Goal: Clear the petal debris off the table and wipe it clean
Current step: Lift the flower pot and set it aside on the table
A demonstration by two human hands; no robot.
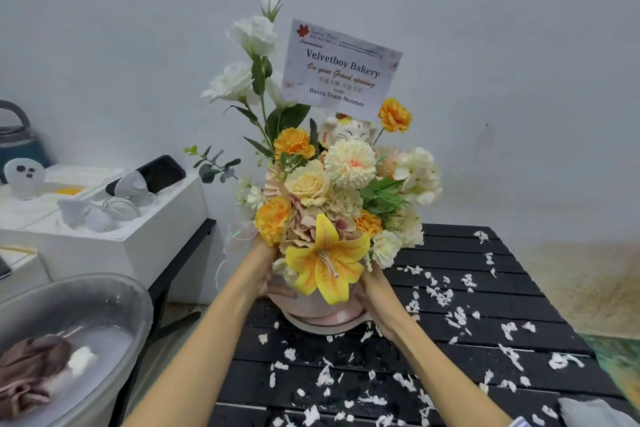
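Gripping opposite sides, the left hand and right hand are clasped around the pink round flower pot; white petal debris is scattered across the black slatted table.

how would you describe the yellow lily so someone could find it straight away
Start at the black slatted table and the big flower arrangement both hands hold there. The lily hangs at its lower front, the only bright yellow, star-shaped bloom among round ones.
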